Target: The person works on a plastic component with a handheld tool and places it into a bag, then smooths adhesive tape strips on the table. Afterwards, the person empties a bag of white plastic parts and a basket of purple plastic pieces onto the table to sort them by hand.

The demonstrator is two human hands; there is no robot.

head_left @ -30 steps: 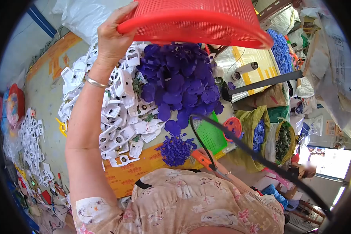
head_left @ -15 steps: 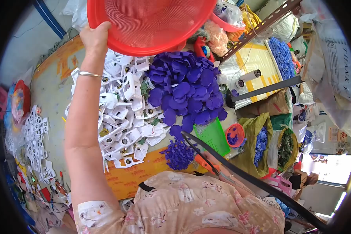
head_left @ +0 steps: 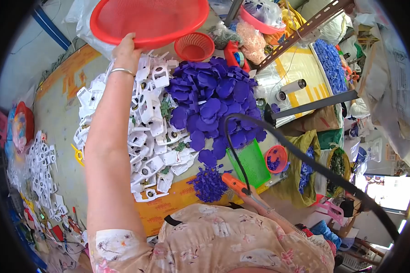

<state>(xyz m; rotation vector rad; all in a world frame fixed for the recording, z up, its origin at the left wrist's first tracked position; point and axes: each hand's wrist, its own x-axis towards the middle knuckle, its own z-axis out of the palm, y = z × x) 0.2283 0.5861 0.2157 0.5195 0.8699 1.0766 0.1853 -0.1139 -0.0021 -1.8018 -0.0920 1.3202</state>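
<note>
My left hand (head_left: 126,49) reaches far forward, closed at the near rim of a large red plastic basket (head_left: 152,38). The basket tilts above the far edge of a pile of white plastic parts (head_left: 159,157). My right hand (head_left: 254,201), low by my body, is closed around an orange-bodied tool (head_left: 234,184) with a black cable (head_left: 300,154) arching over it. Its fingers are partly hidden. Just left of the tool lies a heap of small purple pieces (head_left: 208,184). Beyond it spreads a big pile of flat purple plastic pieces (head_left: 214,107).
A smaller red basket (head_left: 194,48) stands behind the purple pile. Near my right hand are a green tray (head_left: 252,164) and a small red bowl (head_left: 276,158) with purple pieces. A dark metal bar (head_left: 314,107) juts in from the right. More white parts (head_left: 41,173) lie far left.
My left hand has shifted the large red basket left and away, uncovering the smaller red basket. The orange tool has moved slightly left, and its black cable now arches higher.
</note>
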